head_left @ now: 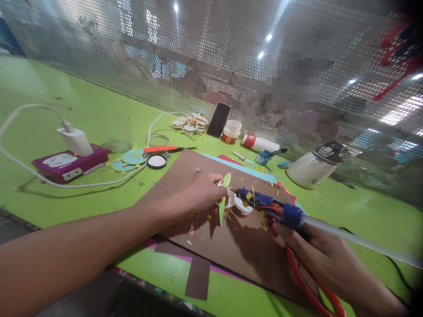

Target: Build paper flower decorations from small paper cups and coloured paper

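My left hand (pixel 194 193) is closed around a small paper craft piece (pixel 226 200) with green leaf-shaped strips, held just above a brown sheet of card (pixel 231 246). My right hand (pixel 317 255) grips a blue hot glue gun (pixel 274 209) with a clear glue stick (pixel 357 240) sticking out behind. The gun's nozzle points at the craft piece, almost touching it. A small round white and red piece (pixel 243 207) lies under the nozzle. Red scissor handles (pixel 310 286) lie under my right wrist.
On the green table (pixel 82 110) stand a purple power strip with a white charger (pixel 71 158), paper discs (pixel 132 157), a black-rimmed lid (pixel 157 161), a phone (pixel 218 119), a small tub (pixel 231 131), a glue bottle (pixel 259 143), a white jug (pixel 313 167). A perforated metal screen (pixel 231 53) closes the back.
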Demonstrator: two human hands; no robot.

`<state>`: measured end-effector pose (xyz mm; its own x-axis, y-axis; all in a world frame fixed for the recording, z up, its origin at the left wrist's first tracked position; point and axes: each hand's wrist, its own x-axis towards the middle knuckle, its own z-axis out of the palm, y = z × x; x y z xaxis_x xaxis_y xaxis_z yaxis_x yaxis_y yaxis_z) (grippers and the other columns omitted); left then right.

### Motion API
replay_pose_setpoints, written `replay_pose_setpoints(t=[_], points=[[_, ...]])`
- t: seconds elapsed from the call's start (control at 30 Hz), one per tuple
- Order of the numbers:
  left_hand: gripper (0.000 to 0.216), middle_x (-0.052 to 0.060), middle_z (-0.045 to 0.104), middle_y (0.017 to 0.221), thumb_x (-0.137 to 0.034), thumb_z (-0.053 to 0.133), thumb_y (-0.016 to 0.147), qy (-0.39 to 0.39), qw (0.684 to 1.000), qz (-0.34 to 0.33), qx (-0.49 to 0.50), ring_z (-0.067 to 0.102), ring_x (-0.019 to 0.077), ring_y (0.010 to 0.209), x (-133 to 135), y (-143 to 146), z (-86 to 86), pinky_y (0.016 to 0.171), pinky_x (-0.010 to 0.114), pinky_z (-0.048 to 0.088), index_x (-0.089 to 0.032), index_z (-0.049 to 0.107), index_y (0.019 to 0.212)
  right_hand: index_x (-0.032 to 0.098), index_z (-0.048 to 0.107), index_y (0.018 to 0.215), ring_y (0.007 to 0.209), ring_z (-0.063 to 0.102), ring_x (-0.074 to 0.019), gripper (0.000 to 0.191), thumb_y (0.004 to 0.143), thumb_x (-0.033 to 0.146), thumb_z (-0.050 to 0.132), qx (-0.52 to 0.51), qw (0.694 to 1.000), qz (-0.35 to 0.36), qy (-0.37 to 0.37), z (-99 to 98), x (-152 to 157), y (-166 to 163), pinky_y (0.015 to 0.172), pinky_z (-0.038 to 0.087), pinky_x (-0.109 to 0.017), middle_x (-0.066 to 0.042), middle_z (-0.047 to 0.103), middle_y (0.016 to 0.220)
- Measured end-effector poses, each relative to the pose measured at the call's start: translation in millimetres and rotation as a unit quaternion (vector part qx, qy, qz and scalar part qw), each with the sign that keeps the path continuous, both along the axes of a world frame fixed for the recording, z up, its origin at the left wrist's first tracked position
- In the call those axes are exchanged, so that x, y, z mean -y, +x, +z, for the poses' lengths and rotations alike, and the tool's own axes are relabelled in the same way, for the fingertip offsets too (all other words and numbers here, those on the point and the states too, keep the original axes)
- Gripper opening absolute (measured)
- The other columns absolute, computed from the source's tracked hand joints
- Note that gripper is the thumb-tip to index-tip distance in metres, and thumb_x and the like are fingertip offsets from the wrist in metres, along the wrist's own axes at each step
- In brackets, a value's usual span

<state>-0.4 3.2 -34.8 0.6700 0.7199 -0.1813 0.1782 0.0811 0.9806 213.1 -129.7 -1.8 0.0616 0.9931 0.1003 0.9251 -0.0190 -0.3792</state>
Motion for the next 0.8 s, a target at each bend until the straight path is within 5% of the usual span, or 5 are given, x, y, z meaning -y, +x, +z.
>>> replay_pose_setpoints(t=[0.33, 0.8], points=[[0.02, 0.007, 0.069, 0.066, -0.026, 0.046, 0.076, -0.027, 0.999, -0.02, -0.015, 0.056, 0.0167, 0.035, 6, 0, 14.2, 0.026, 0.024, 0.036, -0.017, 0.061, 0.084, 0.019, 0.068, 0.08, 0.061, 0.061, -0.0207, 0.05, 0.089, 0.06, 0.041, 0.003, 1.0, -0.019, -0.025, -5.1, -2, 7, 0.053, 0.048, -0.028, -0.004, 0.069, 0.07], [0.005, -0.001, 0.054, 0.045, -0.02, 0.047, 0.073, -0.024, 0.999, 0.007, -0.046, 0.054, 0.0175, 0.032, 8, 1, 24.7, 0.027, 0.023, 0.035, -0.02, 0.052, 0.074, 0.019, 0.067, 0.082, 0.065, 0.059, -0.0198, 0.05, 0.09, 0.06, 0.04, -0.005, 0.999, -0.031, -0.007, -4.6, -1, -10, 0.057, 0.046, -0.027, -0.003, 0.067, 0.071]])
